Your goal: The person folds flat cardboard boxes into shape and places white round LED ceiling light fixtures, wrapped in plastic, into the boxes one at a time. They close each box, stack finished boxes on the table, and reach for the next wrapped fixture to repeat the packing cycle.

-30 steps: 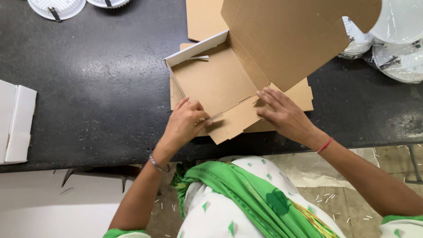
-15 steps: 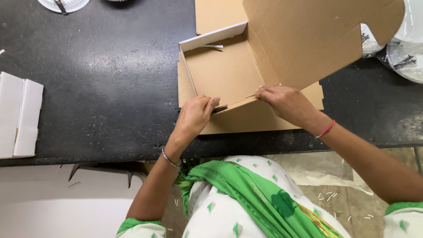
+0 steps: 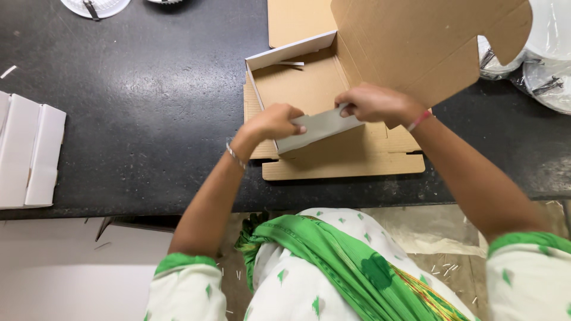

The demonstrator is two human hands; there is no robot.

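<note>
The box (image 3: pixel 303 89), brown cardboard with a white outside, lies open near the counter's (image 3: pixel 148 119) near edge, resting on a stack of flat cardboard sheets (image 3: pixel 345 163). Its front flap (image 3: pixel 318 128) stands folded up, grey-white face toward the person, and both hands pinch it: the left hand (image 3: pixel 275 122) has its fingers closed on the flap's left end, the right hand (image 3: pixel 372 104) has its fingers closed on the flap's right end. The left wall is upright, and the big lid (image 3: pixel 428 41) tilts up toward the far edge. White folded boxes (image 3: pixel 27 157) lie at the counter's left edge. White round fittings (image 3: pixel 95 7) sit at the far edge, and more in clear bags (image 3: pixel 544 65) lie at the far right corner.
</note>
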